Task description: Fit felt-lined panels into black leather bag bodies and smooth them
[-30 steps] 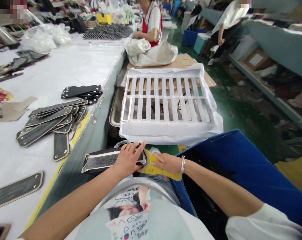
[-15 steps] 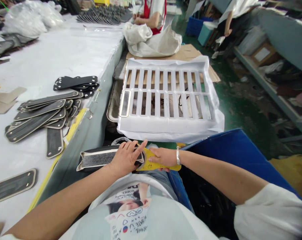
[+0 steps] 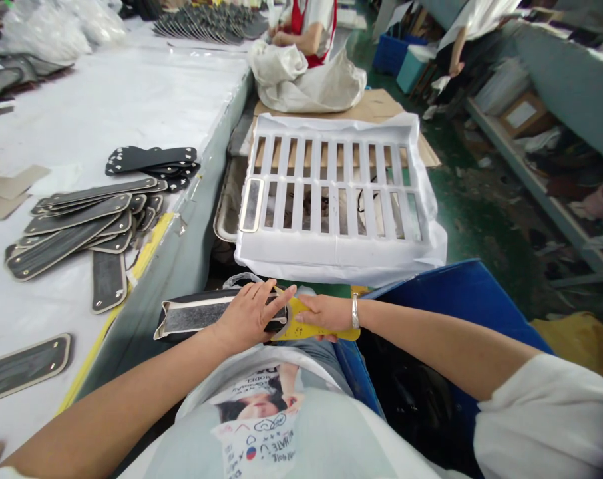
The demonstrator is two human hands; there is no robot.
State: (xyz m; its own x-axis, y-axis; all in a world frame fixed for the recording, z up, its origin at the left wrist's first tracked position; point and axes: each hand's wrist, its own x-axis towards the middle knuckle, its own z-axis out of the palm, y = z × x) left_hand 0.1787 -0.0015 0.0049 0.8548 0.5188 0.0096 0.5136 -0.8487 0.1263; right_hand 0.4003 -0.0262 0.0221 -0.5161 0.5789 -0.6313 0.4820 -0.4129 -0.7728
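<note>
In the head view, my left hand (image 3: 246, 313) rests over the right end of a long black piece with a grey panel (image 3: 196, 318) and pale edges, perhaps part of a bag. Its fingers curl over that end and the thumb points right. My right hand (image 3: 326, 313), with a silver bangle at the wrist, grips a flat yellow plate (image 3: 349, 332). The plate's left end meets the black piece at my left fingertips. Whether it goes inside or lies under the piece is hidden by my fingers. Both things are held just above my lap.
A white slotted frame (image 3: 339, 243) stands ahead, with one grey panel (image 3: 251, 205) on its left. Grey straps (image 3: 76, 229) and black ones (image 3: 152, 158) lie piled on the white table (image 3: 146, 86) at left. A blue bin (image 3: 461, 293) sits at right. Another person (image 3: 311, 30) works beyond.
Both hands keep nearly the same hold on the black piece and yellow plate. The view has shifted slightly.
</note>
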